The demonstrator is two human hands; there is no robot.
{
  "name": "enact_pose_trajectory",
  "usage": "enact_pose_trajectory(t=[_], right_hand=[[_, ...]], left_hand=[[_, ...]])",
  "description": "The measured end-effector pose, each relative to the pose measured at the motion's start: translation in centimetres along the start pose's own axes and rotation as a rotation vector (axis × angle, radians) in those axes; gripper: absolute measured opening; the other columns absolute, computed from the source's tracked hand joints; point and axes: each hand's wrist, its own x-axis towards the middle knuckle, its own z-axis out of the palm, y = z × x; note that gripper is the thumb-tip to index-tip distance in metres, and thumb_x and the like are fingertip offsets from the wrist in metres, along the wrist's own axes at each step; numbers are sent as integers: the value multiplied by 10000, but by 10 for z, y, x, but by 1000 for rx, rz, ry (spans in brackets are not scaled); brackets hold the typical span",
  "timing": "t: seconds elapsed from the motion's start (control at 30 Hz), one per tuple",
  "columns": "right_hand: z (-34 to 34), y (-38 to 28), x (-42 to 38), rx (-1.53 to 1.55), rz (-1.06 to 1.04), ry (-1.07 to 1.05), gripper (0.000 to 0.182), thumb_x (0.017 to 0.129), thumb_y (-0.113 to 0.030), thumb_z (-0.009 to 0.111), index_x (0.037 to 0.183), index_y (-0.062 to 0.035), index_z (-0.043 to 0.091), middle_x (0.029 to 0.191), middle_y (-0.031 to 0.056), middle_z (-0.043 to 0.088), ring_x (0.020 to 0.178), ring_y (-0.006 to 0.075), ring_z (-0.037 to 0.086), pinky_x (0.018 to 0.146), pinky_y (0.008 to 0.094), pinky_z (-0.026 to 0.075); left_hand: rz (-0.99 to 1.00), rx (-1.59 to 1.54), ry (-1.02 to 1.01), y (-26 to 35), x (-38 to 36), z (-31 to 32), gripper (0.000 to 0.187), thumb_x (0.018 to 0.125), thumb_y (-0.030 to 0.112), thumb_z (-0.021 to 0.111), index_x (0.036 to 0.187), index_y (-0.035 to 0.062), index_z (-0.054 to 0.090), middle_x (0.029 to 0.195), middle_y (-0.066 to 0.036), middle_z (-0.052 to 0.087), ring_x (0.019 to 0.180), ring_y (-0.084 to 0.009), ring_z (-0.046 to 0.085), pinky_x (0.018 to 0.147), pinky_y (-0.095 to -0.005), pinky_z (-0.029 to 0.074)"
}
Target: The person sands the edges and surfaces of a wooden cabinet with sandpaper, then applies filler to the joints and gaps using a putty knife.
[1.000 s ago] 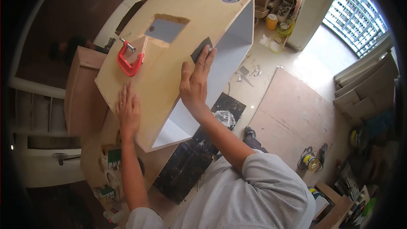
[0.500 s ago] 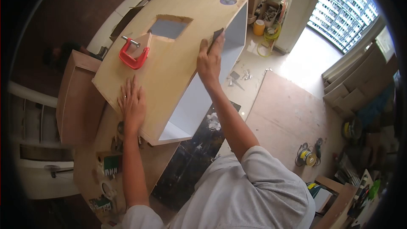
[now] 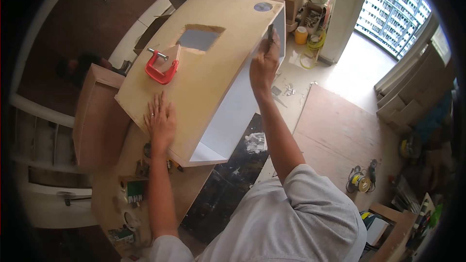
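A pale plywood cabinet (image 3: 208,82) lies in front of me, with a rectangular cutout in its top panel and a white inside showing through its open right side. My left hand (image 3: 161,121) rests flat, fingers spread, on the panel's near left part. At the panel's far right edge, my right hand (image 3: 266,63) grips a dark piece of sandpaper (image 3: 271,31), held steeply against the edge; the fingers partly hide it. A red C-clamp (image 3: 161,70) sits beside the cutout with a small piece of wood.
Left of the cabinet stands a reddish-brown wooden box (image 3: 99,111). A dark stained board (image 3: 221,189) lies below the cabinet. To the right are a plywood sheet (image 3: 335,131) on the floor and a corded power tool (image 3: 360,180). A yellow tub (image 3: 301,35) stands behind.
My right hand has turned and moved right with the sandpaper, from the top face onto the edge. My left hand stays on the panel. The whole view has shifted slightly.
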Motion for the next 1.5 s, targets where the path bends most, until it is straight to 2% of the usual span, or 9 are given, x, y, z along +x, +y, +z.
enact_pose_trajectory(t=[0.07, 0.13, 0.4, 0.67, 0.87, 0.97, 1.1, 1.27, 1.5], right_hand=[[-18, 6, 13, -2, 13, 120, 348, 1144, -186, 558, 1418, -6, 675, 1213, 222, 785, 1019, 303, 780, 896, 384, 564], [-36, 10, 21, 11, 148, 11, 267, 1114, -189, 649, 1266, 13, 735, 935, 81, 776, 797, 130, 682, 746, 300, 533], [-21, 82, 36, 661, 459, -250, 131, 1080, -186, 718, 1095, -56, 710, 897, -4, 739, 690, 56, 650, 590, 249, 541], [6, 89, 35, 354, 292, -263, 372, 1098, -344, 715, 1185, -4, 593, 926, 23, 695, 822, 67, 617, 717, 229, 505], [0, 57, 50, 183, 353, -285, 606, 1129, -480, 612, 1402, 37, 455, 1240, 172, 650, 1086, 179, 624, 910, 324, 526], [5, 47, 61, 169, 385, -203, 812, 1125, -631, 486, 1576, 25, 324, 1259, 255, 657, 1148, 334, 669, 1017, 442, 531], [31, 64, 48, 42, 351, -227, 964, 1117, -697, 390, 1702, 21, 122, 1578, 371, 340, 1477, 519, 417, 1230, 514, 354], [25, 43, -30, 107, 326, -343, 969, 1129, -675, 371, 1715, 37, 73, 1580, 359, 326, 1467, 507, 430, 1240, 507, 345], [31, 51, 19, 138, 345, -337, 965, 1141, -656, 343, 1712, 65, 50, 1739, 362, 179, 1626, 533, 144, 1326, 495, 203]], left_hand=[[0, 5, 3, 2, 0, -2, 660, 1142, 507, 375, 1745, 256, 284, 1801, -134, 277, 1666, -423, 188, 1331, -634, 73], [0, 2, 5, 6, -5, -4, 653, 1144, 499, 382, 1743, 254, 291, 1798, -135, 283, 1665, -421, 197, 1330, -634, 80], [-8, -14, 11, 6, 1, -2, 642, 1145, 496, 397, 1732, 245, 327, 1796, -123, 295, 1661, -418, 213, 1326, -624, 107], [-21, -22, 5, 5, -1, -3, 627, 1146, 480, 405, 1725, 248, 348, 1792, -124, 306, 1665, -404, 212, 1326, -618, 111], [-8, -50, 3, 5, 0, -3, 629, 1144, 475, 405, 1726, 243, 349, 1787, -131, 316, 1667, -397, 210, 1329, -610, 105], [-22, -49, -3, 3, -2, -4, 630, 1144, 474, 404, 1724, 234, 352, 1786, -132, 318, 1668, -392, 208, 1332, -599, 100], [-11, -38, -3, 5, -1, -5, 628, 1146, 470, 401, 1725, 231, 352, 1787, -131, 315, 1671, -381, 202, 1334, -589, 100], [-20, -30, -10, 7, 1, -5, 622, 1150, 458, 391, 1728, 234, 343, 1787, -125, 317, 1670, -375, 206, 1333, -588, 101], [-25, -22, -20, 6, -2, -7, 625, 1154, 463, 372, 1734, 232, 329, 1797, -112, 298, 1673, -372, 196, 1335, -578, 98]])
